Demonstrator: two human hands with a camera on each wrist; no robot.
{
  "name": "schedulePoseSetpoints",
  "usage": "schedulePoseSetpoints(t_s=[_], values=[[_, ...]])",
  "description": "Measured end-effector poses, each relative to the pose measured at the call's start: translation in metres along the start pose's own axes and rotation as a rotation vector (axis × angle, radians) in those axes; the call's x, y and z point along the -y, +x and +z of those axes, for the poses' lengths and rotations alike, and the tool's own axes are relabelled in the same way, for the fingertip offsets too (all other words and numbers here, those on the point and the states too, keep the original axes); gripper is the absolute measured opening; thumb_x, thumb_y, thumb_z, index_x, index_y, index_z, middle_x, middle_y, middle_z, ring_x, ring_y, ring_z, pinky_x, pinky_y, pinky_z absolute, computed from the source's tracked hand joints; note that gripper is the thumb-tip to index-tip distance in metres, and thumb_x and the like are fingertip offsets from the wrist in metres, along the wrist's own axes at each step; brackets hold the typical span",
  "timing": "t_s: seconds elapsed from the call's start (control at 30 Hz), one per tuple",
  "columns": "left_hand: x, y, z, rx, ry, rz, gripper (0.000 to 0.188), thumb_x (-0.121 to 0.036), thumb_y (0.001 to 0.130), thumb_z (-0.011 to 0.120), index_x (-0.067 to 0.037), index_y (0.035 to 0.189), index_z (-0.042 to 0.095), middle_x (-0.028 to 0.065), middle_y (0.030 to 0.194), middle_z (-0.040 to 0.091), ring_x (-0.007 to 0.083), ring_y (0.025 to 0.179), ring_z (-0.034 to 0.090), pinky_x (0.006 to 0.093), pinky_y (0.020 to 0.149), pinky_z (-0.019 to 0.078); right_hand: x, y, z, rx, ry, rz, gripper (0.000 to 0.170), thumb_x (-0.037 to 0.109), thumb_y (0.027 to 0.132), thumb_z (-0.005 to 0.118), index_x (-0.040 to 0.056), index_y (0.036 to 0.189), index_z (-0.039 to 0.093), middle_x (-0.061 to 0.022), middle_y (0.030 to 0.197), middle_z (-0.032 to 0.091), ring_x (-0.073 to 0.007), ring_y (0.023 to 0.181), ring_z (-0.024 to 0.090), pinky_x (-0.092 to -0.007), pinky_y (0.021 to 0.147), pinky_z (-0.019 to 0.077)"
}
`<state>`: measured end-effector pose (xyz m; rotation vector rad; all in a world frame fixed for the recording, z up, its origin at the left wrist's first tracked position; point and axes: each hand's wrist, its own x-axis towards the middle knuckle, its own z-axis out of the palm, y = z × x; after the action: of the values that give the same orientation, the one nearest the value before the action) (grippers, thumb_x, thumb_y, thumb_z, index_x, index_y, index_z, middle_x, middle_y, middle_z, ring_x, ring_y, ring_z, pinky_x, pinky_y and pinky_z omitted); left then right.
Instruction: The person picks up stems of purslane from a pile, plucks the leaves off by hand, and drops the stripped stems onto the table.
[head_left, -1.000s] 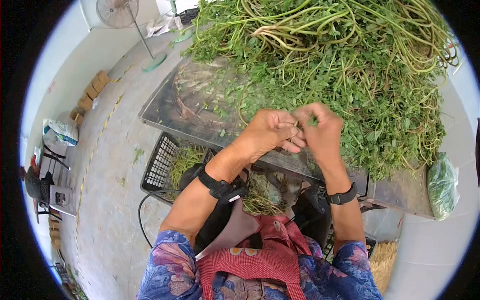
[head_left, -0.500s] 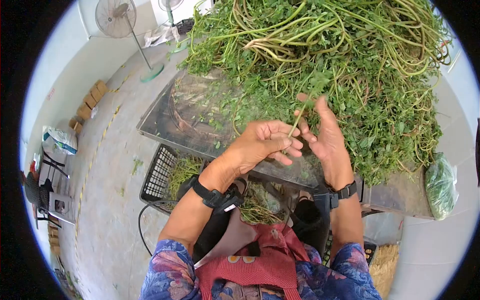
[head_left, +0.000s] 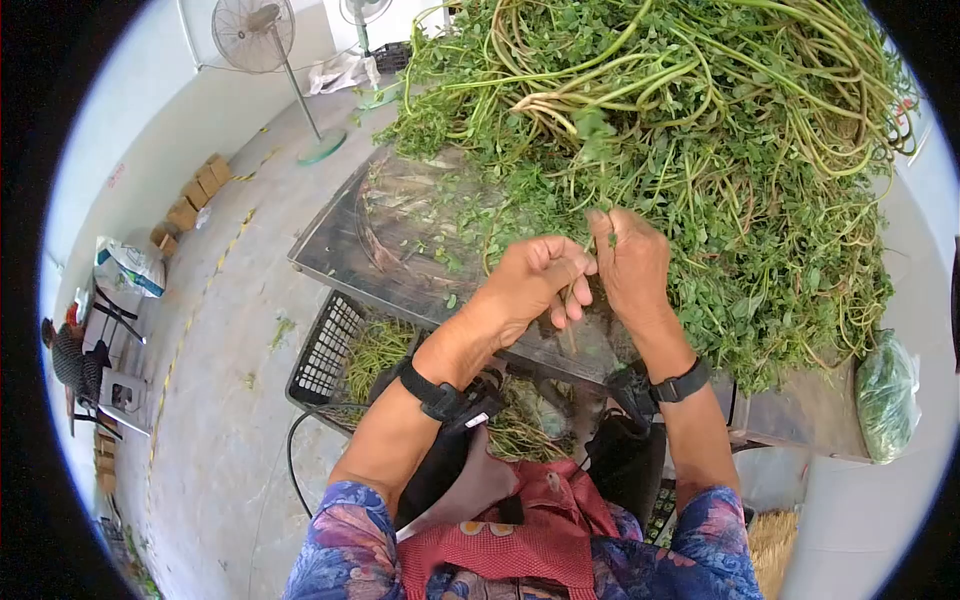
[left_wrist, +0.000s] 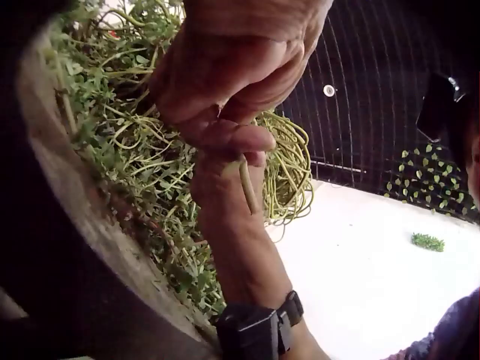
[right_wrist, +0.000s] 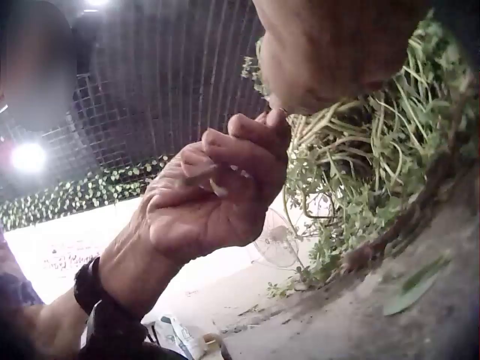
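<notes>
My left hand (head_left: pixel 535 285) pinches a leafy green stem (left_wrist: pixel 248 187) between thumb and fingers, its cut-looking lower end poking out below them. Right beside it, my right hand (head_left: pixel 637 268) pinches the same stem higher up, with thumb and fingertips close together. The stem's leafy tip (head_left: pixel 597 140) rises above both hands and looks blurred. Behind and to the right, a large heap of leafy green stems (head_left: pixel 760 200) covers much of the dark tabletop (head_left: pixel 325 250). Both hands are over the table's near edge.
Below the table, a black plastic crate (head_left: pixel 325 350) holds green stems. A clear bag of greens (head_left: pixel 887 400) sits at the table's right corner. A standing fan (head_left: pixel 290 75) and cardboard boxes (head_left: pixel 183 212) are on the floor to the left.
My right hand went from close against the left hand to spread open near the stem, then closed in on it again. The left hand has kept near the same place.
</notes>
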<state>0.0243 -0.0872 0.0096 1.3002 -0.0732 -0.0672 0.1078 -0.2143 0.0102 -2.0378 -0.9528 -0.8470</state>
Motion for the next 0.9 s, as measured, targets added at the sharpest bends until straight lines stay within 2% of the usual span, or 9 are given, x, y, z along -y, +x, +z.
schedulePoseSetpoints(t_s=[0.1,0.17,0.23,0.27,0.37,0.5,0.53,0.67,0.9], values=[[-0.008,-0.001,-0.001,-0.018,-0.027,0.043,0.018,-0.017,0.092,0.052,0.001,0.09,0.056,0.0056,0.066,0.06,0.0095,0.053,0.059,0.0189,0.04,0.0463,-0.01,0.006,0.009,-0.03,-0.105,0.015,0.026,0.024,0.085,0.058,0.0006,0.073,0.057,-0.014,0.057,0.055,-0.0201,0.046,0.052,-0.0347,0.047,0.0406],[-0.009,-0.01,-0.004,0.007,0.012,-0.024,0.018,-0.016,0.092,0.051,0.001,0.092,0.056,0.0069,0.068,0.062,0.0111,0.054,0.06,0.019,0.042,0.0475,-0.037,0.012,0.013,-0.176,0.083,0.308,0.03,0.027,0.088,0.056,0.0033,0.07,0.054,-0.0083,0.055,0.052,-0.0168,0.043,0.048,-0.0314,0.043,0.0386],[-0.01,-0.011,-0.006,-0.004,-0.025,-0.025,0.019,-0.016,0.092,0.05,0.002,0.095,0.056,0.0078,0.07,0.062,0.0121,0.055,0.061,0.0196,0.043,0.0489,-0.059,0.022,-0.012,0.063,0.887,0.839,0.028,0.027,0.091,0.052,0.0058,0.074,0.054,-0.0013,0.055,0.049,-0.0125,0.042,0.044,-0.0267,0.039,0.0346],[-0.01,-0.011,-0.006,-0.008,-0.068,-0.02,0.019,-0.015,0.092,0.049,0.002,0.098,0.056,0.0088,0.072,0.063,0.0131,0.056,0.061,0.0202,0.044,0.0502,-0.057,0.016,-0.014,0.05,1.262,0.889,0.024,0.026,0.092,0.049,0.0048,0.081,0.053,0.0005,0.06,0.047,-0.0087,0.043,0.042,-0.0199,0.036,0.0297],[-0.008,-0.005,-0.01,0.031,-0.126,-0.003,0.022,-0.014,0.093,0.048,0.003,0.105,0.054,0.0111,0.078,0.063,0.0152,0.06,0.062,0.0225,0.048,0.0534,-0.044,0.007,-0.017,0.186,1.393,0.981,0.022,0.022,0.091,0.051,0.0002,0.092,0.052,-0.0049,0.069,0.052,-0.009,0.047,0.046,-0.0167,0.034,0.0293],[-0.003,-0.003,-0.012,0.033,-0.174,-0.033,0.025,-0.013,0.093,0.048,0.004,0.11,0.053,0.0127,0.082,0.063,0.0163,0.063,0.063,0.0241,0.05,0.0549,-0.026,0.001,-0.009,0.348,1.511,0.872,0.033,0.02,0.09,0.053,-0.0047,0.112,0.05,-0.0068,0.078,0.055,-0.0088,0.056,0.052,-0.0138,0.034,0.0297],[-0.002,-0.002,-0.013,0.048,-0.171,-0.03,0.026,-0.014,0.093,0.048,0.004,0.111,0.052,0.013,0.083,0.063,0.0167,0.064,0.063,0.0243,0.051,0.055,-0.025,-0.001,-0.006,0.369,1.503,0.853,0.042,0.03,0.091,0.053,-0.0051,0.113,0.049,-0.0058,0.078,0.055,-0.0085,0.057,0.052,-0.014,0.034,0.0299],[-0.002,-0.004,-0.009,0.042,-0.086,-0.042,0.025,-0.013,0.092,0.048,0.003,0.11,0.053,0.0124,0.082,0.063,0.0167,0.064,0.064,0.0241,0.052,0.0548,-0.027,-0.006,-0.004,0.392,1.545,0.916,0.062,0.054,0.089,0.044,-0.0022,0.114,0.049,-0.0056,0.079,0.054,-0.0079,0.056,0.05,-0.015,0.036,0.0293],[0.004,-0.005,-0.003,0.131,0.046,-0.102,0.025,-0.014,0.092,0.05,0.002,0.11,0.054,0.0106,0.079,0.064,0.016,0.063,0.064,0.0229,0.047,0.0527,-0.026,-0.005,-0.004,0.269,1.506,0.896,0.052,0.049,0.087,0.052,-0.0011,0.102,0.052,-0.0034,0.07,0.051,-0.0072,0.049,0.043,-0.0155,0.037,0.0285]])
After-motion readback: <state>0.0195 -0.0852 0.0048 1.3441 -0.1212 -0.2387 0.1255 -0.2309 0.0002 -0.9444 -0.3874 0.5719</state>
